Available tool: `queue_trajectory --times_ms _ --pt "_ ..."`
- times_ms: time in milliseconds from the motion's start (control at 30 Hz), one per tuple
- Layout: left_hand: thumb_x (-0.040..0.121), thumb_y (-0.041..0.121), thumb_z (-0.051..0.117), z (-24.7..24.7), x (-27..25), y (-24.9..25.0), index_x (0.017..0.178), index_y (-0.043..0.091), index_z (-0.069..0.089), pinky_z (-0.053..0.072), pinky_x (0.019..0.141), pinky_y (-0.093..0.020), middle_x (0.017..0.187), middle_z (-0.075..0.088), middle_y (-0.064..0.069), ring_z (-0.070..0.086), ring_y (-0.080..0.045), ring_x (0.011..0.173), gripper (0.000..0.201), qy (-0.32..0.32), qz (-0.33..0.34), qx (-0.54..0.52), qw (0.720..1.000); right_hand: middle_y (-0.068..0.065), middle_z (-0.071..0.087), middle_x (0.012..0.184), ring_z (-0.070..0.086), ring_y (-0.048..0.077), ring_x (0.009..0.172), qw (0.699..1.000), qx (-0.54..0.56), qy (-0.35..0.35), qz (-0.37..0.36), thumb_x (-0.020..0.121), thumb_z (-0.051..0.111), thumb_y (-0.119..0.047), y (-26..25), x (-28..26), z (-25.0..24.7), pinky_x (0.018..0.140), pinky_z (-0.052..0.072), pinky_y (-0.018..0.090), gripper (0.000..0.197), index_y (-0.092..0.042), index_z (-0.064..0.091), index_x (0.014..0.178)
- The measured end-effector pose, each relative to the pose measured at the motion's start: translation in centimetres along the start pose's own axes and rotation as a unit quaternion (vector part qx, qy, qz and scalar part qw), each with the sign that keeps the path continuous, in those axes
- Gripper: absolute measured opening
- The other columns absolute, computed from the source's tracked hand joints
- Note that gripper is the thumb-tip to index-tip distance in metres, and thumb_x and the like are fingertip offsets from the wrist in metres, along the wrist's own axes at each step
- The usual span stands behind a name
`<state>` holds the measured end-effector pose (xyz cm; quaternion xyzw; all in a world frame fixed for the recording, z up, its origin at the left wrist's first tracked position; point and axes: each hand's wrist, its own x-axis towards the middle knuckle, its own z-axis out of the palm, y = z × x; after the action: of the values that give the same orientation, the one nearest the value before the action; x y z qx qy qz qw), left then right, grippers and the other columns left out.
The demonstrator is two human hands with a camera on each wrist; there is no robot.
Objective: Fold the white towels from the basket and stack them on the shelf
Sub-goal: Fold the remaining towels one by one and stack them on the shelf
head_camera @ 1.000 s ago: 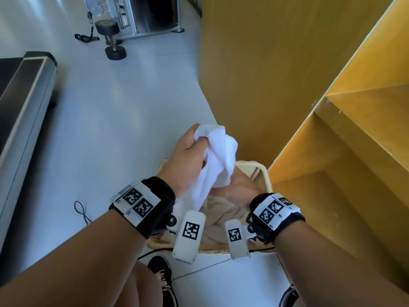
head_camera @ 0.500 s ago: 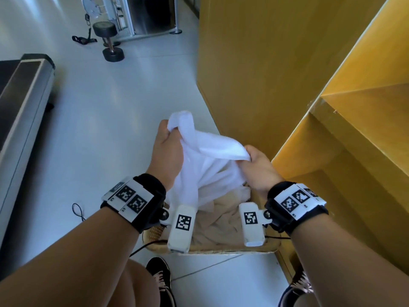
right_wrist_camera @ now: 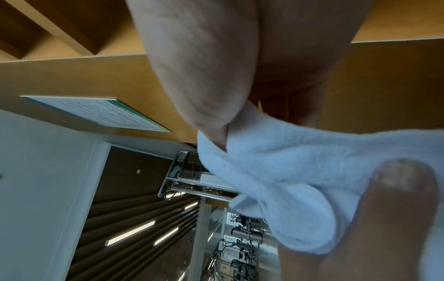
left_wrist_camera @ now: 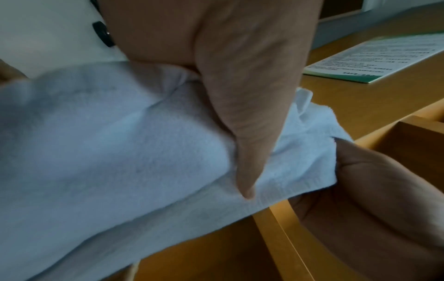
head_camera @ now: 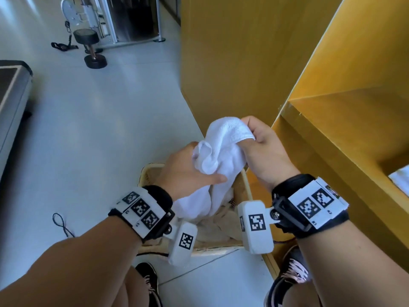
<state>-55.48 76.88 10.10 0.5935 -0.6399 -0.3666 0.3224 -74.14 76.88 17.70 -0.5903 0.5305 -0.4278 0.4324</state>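
Two hands on one towel [head_camera: 223, 149], held above the basket [head_camera: 246, 187]. My left hand [head_camera: 188, 171] grips its bunched middle, thumb across; my right hand [head_camera: 265, 149] pinches a top corner. Basket holds beige cloth [head_camera: 221, 227]. Dumbbell [head_camera: 89, 48] on grey floor [head_camera: 99, 129] far left; yellow shelf [head_camera: 332, 140] right.

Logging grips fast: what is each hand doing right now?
Left hand: closed, gripping the white towel.
Right hand: closed, pinching the same towel's upper edge.
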Motion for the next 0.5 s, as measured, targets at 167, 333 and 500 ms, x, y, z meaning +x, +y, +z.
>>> queue_trajectory --times_ms 167,333,500 --pt "0.083 0.048 0.085 1.8 0.4 0.8 0.079 0.010 0.065 0.039 0.051 -0.015 0.068 0.065 -0.002 0.048 -0.003 0.056 0.042 0.010 0.028 -0.033 0.999 0.019 0.056 0.080 0.051 0.023 0.071 0.999 0.021 0.022 -0.032 0.095 0.050 0.009 -0.9 -1.4 -1.3 0.062 0.044 0.037 0.009 0.002 0.056 0.097" --pt "0.091 0.037 0.081 2.4 1.0 2.2 0.090 -0.003 0.065 0.041 0.061 -0.029 0.068 0.056 -0.001 0.050 -0.013 0.064 0.043 -0.008 -0.009 -0.126 0.992 0.023 0.067 0.093 0.069 0.027 0.087 0.994 0.104 0.000 -0.029 0.101 0.067 -0.005 -1.1 -2.7 -3.1 0.078 0.061 0.043 0.009 -0.005 0.061 0.108" --pt "0.091 0.033 0.083 2.4 0.7 4.1 0.090 0.016 0.077 0.048 0.064 -0.018 0.076 0.069 0.008 0.062 -0.003 0.067 0.018 0.031 -0.030 -0.267 0.963 -0.001 0.069 0.098 0.068 0.023 0.103 0.997 0.067 -0.020 0.044 0.098 0.071 -0.006 1.4 -4.0 -5.4 0.094 0.058 0.048 0.021 -0.017 0.064 0.115"
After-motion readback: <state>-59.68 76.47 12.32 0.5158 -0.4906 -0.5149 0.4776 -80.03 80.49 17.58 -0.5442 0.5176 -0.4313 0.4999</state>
